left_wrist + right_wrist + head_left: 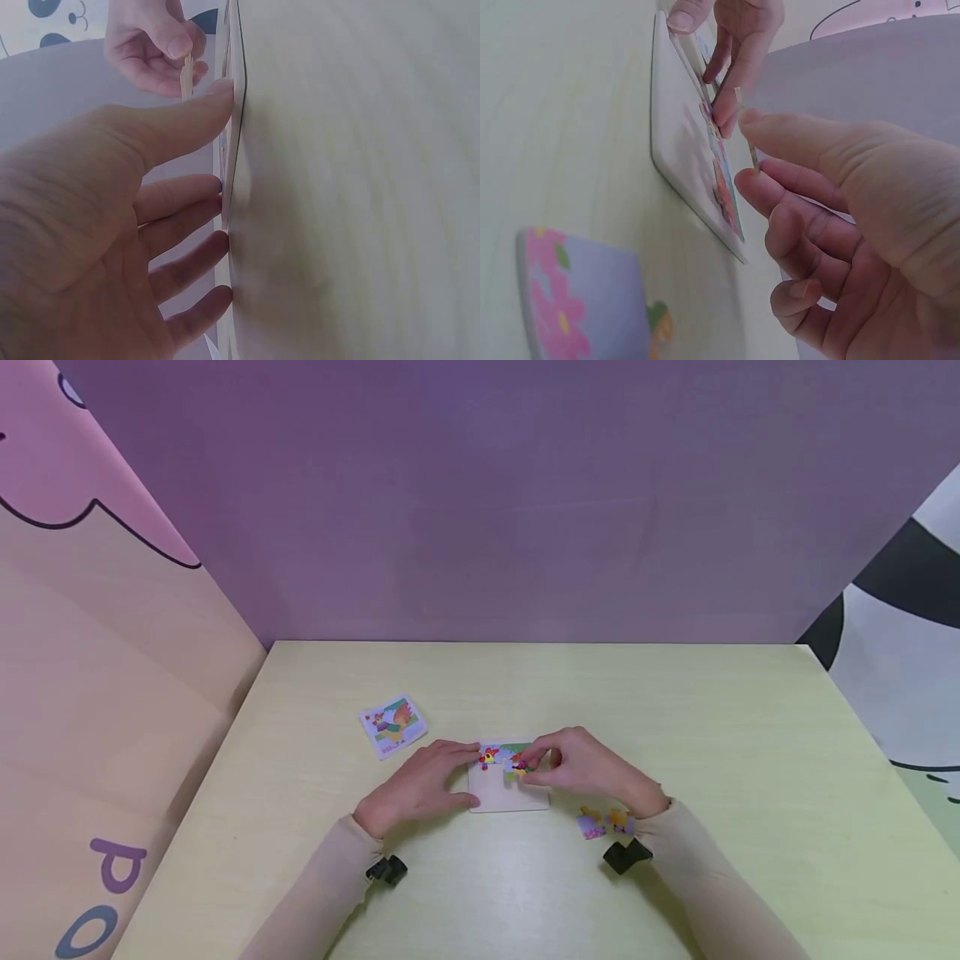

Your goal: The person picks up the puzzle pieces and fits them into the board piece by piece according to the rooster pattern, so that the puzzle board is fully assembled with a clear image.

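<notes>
A white puzzle board (498, 793) lies on the table, with colourful pieces fitted along its far edge. My left hand (423, 785) rests at the board's left side, thumb on the near left corner and fingers spread along the far left edge. Between thumb and fingers my right hand (581, 764) pinches a puzzle piece (514, 770), raised over the board. In the right wrist view that piece (748, 131) shows edge-on, and the board (679, 142) lies beyond it with pieces along one side.
Loose puzzle pieces (591, 823) lie beside the right forearm; one with pink flowers (585, 300) shows close up in the right wrist view. A printed picture card (393, 727) lies at the back left. A purple wall (525, 502) rises behind the table (712, 718).
</notes>
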Demonstrator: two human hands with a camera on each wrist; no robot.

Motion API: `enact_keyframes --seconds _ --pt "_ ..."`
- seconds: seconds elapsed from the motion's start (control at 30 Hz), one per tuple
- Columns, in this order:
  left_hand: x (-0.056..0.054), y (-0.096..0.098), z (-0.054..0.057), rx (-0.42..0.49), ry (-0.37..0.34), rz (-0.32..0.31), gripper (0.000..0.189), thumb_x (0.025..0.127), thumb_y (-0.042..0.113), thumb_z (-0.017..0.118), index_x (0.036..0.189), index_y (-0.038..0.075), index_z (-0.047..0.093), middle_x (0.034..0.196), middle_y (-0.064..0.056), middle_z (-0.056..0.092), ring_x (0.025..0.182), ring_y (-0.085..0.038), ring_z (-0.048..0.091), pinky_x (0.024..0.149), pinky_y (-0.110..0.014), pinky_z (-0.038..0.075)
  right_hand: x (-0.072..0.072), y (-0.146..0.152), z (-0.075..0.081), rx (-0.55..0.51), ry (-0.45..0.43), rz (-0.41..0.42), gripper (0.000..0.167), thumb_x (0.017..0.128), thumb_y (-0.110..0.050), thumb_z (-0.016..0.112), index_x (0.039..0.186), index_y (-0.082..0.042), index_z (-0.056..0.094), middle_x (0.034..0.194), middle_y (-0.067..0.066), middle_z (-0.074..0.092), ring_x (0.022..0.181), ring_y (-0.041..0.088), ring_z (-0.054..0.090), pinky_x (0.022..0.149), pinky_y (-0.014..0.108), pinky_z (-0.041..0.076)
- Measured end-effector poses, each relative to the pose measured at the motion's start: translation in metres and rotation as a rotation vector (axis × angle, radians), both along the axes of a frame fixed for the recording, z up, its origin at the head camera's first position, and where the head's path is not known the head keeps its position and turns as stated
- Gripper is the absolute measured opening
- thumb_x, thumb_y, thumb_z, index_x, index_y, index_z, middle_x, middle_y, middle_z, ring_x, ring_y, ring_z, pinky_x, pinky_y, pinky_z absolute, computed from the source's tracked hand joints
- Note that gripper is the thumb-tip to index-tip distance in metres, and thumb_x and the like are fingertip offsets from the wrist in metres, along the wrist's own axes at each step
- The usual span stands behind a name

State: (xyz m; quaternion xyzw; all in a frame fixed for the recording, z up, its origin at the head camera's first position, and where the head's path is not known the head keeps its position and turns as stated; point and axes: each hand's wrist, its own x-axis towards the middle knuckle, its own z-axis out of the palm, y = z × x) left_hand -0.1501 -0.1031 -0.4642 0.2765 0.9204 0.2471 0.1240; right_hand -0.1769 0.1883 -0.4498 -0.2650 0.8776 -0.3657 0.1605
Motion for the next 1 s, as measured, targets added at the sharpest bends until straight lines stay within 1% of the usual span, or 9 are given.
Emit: enact_keyframes --seconds 0.1,0.23,0.47,0.7,0.87,1.0 --pt "0.0 -0.001 0.0 -0.001 0.005 -0.004 0.068 0.095 0.036 0.081 0.153 0.009 0.058 0.165 -0.003 0.051 0.153 -0.03 0.045 0.128 -0.05 0.035 0.0 -0.004 -0.002 -0.004 0.018 0.008 0.017 0.091 -0.025 0.085 0.106 -0.016 0.084 0.091 -0.009 0.078 0.066 0.006 0.059 0.063 0.02 0.049" --pt "0.0 -0.001 0.0 0.002 0.006 -0.007 0.068 0.096 0.036 0.08 0.153 0.008 0.058 0.165 -0.004 0.051 0.153 -0.03 0.045 0.128 -0.05 0.035 0.0 -0.01 -0.003 -0.012 0.012 0.013 0.018 0.092 -0.025 0.084 0.107 -0.014 0.083 0.092 -0.008 0.078 0.069 0.005 0.061 0.065 0.02 0.05" --pt "-0.001 -0.001 0.0 0.009 0.01 -0.003 0.068 0.096 0.036 0.08 0.153 0.008 0.058 0.165 -0.003 0.051 0.153 -0.029 0.045 0.128 -0.049 0.035 -0.001 -0.019 -0.002 -0.012 0.033 0.008 0.016 0.091 -0.024 0.085 0.104 -0.015 0.083 0.088 -0.008 0.074 0.065 0.008 0.057 0.06 0.02 0.046" --pt "-0.001 -0.001 0.0 0.014 0.009 -0.009 0.066 0.096 0.035 0.08 0.152 0.008 0.059 0.165 -0.003 0.051 0.153 -0.029 0.045 0.128 -0.049 0.035 -0.002 -0.027 -0.007 -0.033 0.034 0.014 0.017 0.092 -0.024 0.085 0.105 -0.013 0.082 0.085 -0.008 0.072 0.074 0.007 0.061 0.067 0.021 0.051" --pt "-0.001 -0.002 0.0 0.011 0.005 -0.011 0.065 0.096 0.035 0.08 0.152 0.009 0.059 0.165 -0.003 0.051 0.153 -0.028 0.045 0.128 -0.049 0.035 0.0 -0.031 -0.008 -0.036 0.016 -0.004 0.015 0.091 -0.024 0.085 0.103 -0.016 0.083 0.084 -0.009 0.072 0.075 0.008 0.061 0.067 0.021 0.051" --pt "0.0 -0.002 0.0 0.004 0.006 -0.011 0.065 0.097 0.036 0.08 0.152 0.009 0.059 0.165 -0.003 0.05 0.153 -0.028 0.044 0.128 -0.049 0.035 0.0 -0.034 -0.01 -0.04 0.025 -0.002 0.013 0.092 -0.024 0.085 0.102 -0.016 0.083 0.085 -0.009 0.072 0.075 0.008 0.06 0.067 0.02 0.05"
